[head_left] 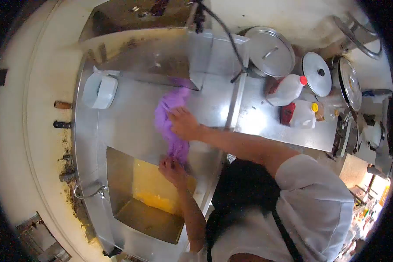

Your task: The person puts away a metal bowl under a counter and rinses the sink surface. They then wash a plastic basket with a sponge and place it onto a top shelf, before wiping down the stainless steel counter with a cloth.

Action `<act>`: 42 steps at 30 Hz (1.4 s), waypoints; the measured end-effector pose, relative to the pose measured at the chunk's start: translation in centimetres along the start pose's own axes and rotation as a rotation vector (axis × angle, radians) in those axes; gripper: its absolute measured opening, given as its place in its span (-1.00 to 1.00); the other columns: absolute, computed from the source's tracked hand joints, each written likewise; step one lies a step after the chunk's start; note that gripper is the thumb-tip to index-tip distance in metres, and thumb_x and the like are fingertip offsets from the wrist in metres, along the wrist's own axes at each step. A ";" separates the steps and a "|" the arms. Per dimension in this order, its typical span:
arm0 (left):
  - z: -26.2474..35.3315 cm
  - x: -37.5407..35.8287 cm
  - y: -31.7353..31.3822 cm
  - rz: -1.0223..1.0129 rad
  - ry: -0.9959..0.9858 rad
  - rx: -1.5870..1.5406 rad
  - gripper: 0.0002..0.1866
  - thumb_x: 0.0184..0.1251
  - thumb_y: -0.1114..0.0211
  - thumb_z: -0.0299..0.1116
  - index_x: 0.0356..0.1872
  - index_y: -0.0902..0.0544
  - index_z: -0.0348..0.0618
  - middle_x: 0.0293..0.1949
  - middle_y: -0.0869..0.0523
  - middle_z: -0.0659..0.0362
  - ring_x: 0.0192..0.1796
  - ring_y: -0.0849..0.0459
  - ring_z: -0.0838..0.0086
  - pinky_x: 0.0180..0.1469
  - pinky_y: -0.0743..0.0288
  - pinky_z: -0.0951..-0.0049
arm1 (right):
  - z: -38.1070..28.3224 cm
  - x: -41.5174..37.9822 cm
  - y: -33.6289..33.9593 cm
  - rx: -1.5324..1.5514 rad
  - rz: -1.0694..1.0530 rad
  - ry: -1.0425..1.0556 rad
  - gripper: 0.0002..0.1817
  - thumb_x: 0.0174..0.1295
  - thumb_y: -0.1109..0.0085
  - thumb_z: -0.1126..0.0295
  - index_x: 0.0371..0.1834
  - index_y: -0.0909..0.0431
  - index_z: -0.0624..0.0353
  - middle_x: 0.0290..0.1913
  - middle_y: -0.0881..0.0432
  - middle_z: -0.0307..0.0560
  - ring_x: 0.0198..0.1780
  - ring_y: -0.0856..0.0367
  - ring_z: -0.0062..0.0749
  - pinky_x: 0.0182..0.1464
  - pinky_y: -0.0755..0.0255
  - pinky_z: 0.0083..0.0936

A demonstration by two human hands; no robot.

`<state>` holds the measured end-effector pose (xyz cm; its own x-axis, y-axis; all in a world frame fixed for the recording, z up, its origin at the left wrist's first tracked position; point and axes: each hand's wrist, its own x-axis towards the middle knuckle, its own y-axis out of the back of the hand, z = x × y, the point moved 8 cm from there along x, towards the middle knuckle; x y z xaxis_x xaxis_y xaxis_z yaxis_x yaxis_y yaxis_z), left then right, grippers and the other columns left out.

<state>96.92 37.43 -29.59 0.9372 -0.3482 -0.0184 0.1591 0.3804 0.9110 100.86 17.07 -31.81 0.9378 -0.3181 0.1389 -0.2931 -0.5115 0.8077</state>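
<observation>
A crumpled purple cloth (165,114) lies on the steel counter of a sink unit, stretching down toward the basin's edge. My right hand (184,123) is on its upper part, with the fingers curled into the fabric. At the cloth's lower end, beside the basin, my left hand (173,170) grips the bunched, darker-looking part. The sink basin (150,218) just below has a yellowish area inside.
A white plastic container (99,91) stands at the upper left of the counter. A faucet (101,191) is on the basin's left side. Jugs (288,89) and lidded pots (270,51) stand at right. Knives (62,125) hang on the wall, and a dark hose (229,37) dangles above.
</observation>
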 end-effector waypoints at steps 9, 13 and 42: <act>-5.3 -5.9 4.5 0.355 -0.032 -0.090 -0.68 0.45 -0.12 -0.27 0.07 -0.48 -0.27 0.08 -0.51 -0.05 0.13 -0.47 0.10 0.12 -0.37 0.09 | -10.8 18.0 -8.8 0.095 0.077 0.434 -0.52 0.10 0.04 0.38 0.14 -0.45 0.26 0.25 -0.44 0.06 0.25 -0.41 -0.10 0.31 -0.21 -0.09; -8.6 -8.1 5.5 0.481 0.209 -0.413 -0.63 0.50 -0.03 -0.18 0.07 -0.47 -0.29 0.05 -0.52 -0.03 0.05 -0.47 0.18 0.04 -0.36 0.19 | -14.8 6.1 -14.8 0.385 -0.061 0.274 -0.57 0.12 -0.09 0.27 0.08 -0.52 0.16 0.30 -0.39 0.01 0.30 -0.35 -0.16 0.33 -0.19 -0.01; -17.7 -35.6 10.0 0.691 0.459 0.079 -0.63 0.49 -0.06 -0.17 0.02 -0.52 -0.32 0.00 -0.55 -0.04 0.12 -0.44 0.07 0.22 -0.25 0.10 | -3.8 -7.4 0.3 -0.121 -0.156 0.196 0.11 -0.12 -0.38 -0.17 0.45 -0.10 0.21 0.38 -0.18 0.35 0.42 -0.10 0.25 0.45 0.11 0.09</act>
<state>70.61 68.80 -27.07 0.8516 0.3324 0.4053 -0.5049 0.3128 0.8045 94.57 22.28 -30.42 0.9915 -0.0759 0.1060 -0.1287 -0.4397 0.8889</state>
